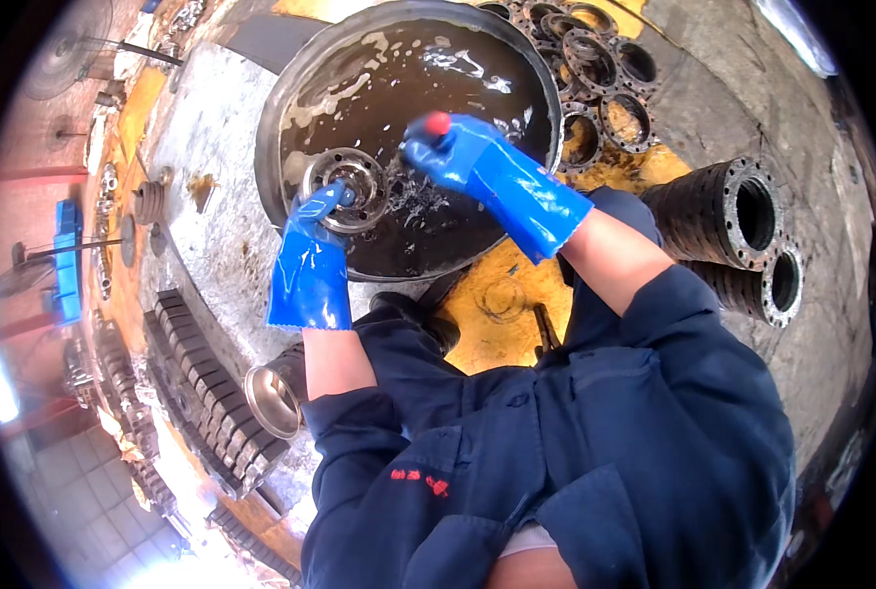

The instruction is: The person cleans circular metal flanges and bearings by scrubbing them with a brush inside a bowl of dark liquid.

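A wide round basin [269, 128] of murky brown liquid with patches of foam stands in front of me. At its near left part, my left hand [318, 211], in a long blue rubber glove, grips a round metal flange [371, 203] with bolt holes and a raised hub. The fingers reach over its middle. My right hand [458, 152], gloved the same way, is closed over the liquid to the right of the flange. A red-ended handle [437, 124] sticks out of that fist; the rest of the tool is hidden and blurred. Ripples show below it.
Dirty metal rings [589, 61] lie piled beyond the basin at the right. Two stacks of ring-shaped parts [713, 211] lie at my right. On the left are a row of dark metal blocks [207, 378], a metal cup-shaped part [273, 401] and a blue bin [68, 260].
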